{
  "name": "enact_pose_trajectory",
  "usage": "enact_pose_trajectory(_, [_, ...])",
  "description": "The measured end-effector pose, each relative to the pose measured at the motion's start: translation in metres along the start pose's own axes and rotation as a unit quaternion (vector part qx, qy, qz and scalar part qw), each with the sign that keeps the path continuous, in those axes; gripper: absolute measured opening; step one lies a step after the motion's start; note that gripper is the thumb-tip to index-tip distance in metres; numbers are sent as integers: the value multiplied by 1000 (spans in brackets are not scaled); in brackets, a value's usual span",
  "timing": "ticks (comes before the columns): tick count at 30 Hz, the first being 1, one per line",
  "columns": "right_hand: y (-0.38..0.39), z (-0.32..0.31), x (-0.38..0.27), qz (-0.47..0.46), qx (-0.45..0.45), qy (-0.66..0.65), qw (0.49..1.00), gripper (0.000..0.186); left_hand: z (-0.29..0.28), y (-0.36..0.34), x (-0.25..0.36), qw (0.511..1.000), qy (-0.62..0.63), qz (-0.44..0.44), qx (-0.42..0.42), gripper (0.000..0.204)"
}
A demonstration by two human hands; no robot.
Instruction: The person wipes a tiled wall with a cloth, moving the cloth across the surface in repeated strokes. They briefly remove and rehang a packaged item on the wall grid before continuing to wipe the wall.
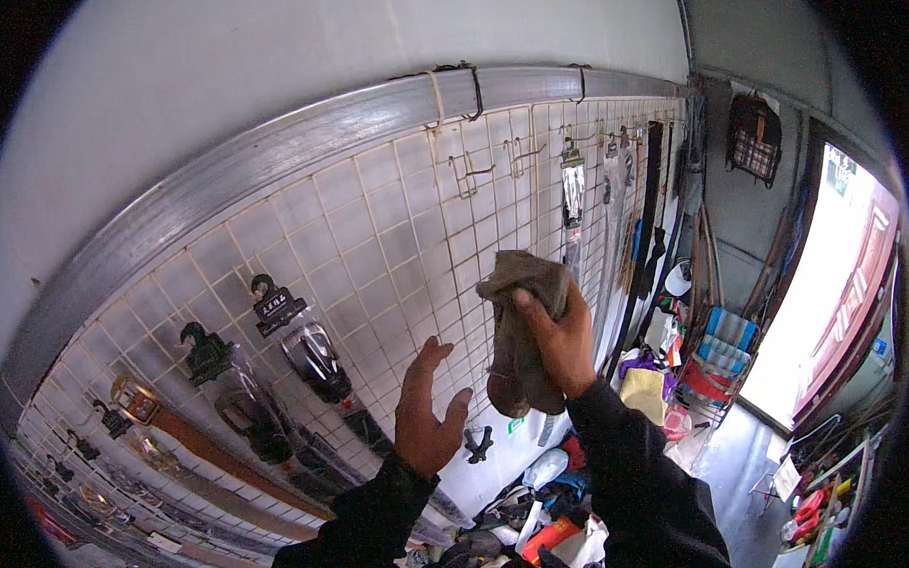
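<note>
The cloth [517, 348] is dull grey-brown, the sleeves [653, 481] black, the rail [381, 103] silvery grey, one belt [236, 466] tan, the folding chair [720, 353] striped blue and white with red.

A grey-brown cloth [510, 331], rumpled and folded, hangs lengthwise from the grip of the right hand [563, 340], one upper corner jutting left, its bulk held in front of the pale wire grid [392, 217].

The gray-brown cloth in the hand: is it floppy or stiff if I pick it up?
The gray-brown cloth is probably floppy, because it folds and sags. It's likely light, since just the right hand holds it up.
</note>
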State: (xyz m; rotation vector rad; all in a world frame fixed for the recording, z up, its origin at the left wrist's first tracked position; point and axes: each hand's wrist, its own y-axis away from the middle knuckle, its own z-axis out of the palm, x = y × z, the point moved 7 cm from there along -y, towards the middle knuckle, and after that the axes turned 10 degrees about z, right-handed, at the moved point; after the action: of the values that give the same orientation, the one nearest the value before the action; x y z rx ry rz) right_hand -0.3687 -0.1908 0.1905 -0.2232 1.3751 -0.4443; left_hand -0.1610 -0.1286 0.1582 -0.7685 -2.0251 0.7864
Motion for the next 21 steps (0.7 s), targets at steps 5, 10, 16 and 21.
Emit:
enact_pose_trajectory(5, [-38,11,-40,-80,41,79,993,28,10,13,-4,996,73,-46,-25,53])
enact_pose_trajectory(10, [-82,27,-67,-100,48,55,992,32,21,58,-1,991,104,-68,-48,45])
enact_pose_trajectory(16, [-116,47,-82,-146,73,231,959,31,29,140,-14,976,138,-105,-134,38])
enact_pose_trajectory(21, [-119,59,-88,-216,-32,269,938,10,16,209,-41,955,135,-220,-149,33])
